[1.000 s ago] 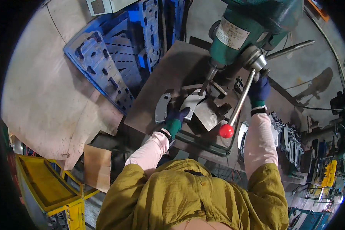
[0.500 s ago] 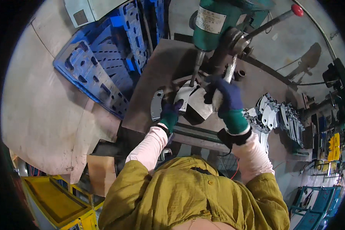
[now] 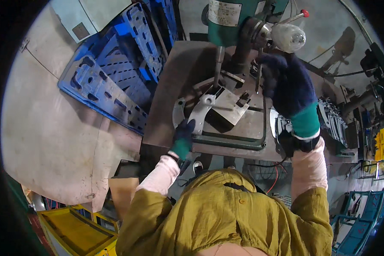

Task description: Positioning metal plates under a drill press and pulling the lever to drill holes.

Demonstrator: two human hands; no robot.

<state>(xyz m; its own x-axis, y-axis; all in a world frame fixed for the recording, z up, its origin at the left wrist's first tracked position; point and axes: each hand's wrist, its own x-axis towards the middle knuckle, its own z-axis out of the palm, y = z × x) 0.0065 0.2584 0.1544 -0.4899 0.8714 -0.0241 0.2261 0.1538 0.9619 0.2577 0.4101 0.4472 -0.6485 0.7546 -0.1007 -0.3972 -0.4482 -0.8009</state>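
Left hand (image 3: 183, 137) gripped a curved metal plate (image 3: 199, 116) beside the drill press (image 3: 224, 32)

The gloved left hand had its fingers closed on the near end of the pale plate, which slanted away from the person, its far end just beside the left side of a metal block (image 3: 231, 106). That end sat to the near side of the press's slender spindle (image 3: 219, 64) — clear of its tip. A second curved plate (image 3: 178, 112) lay on the brown worktable (image 3: 162, 128), just left of the first.

The right hand (image 3: 291, 85), also gloved in dark blue with a green cuff, was raised right of the block, its fingers partly bent. It was near a lever's wrapped grip (image 3: 288, 37) and a thin metal rod (image 3: 259, 72) — whether it grasped either could not be told. More metal pieces (image 3: 332, 117) were massed on the right, beyond the right wrist. Blue plastic pallets (image 3: 102, 87) stood to the left of the worktable.
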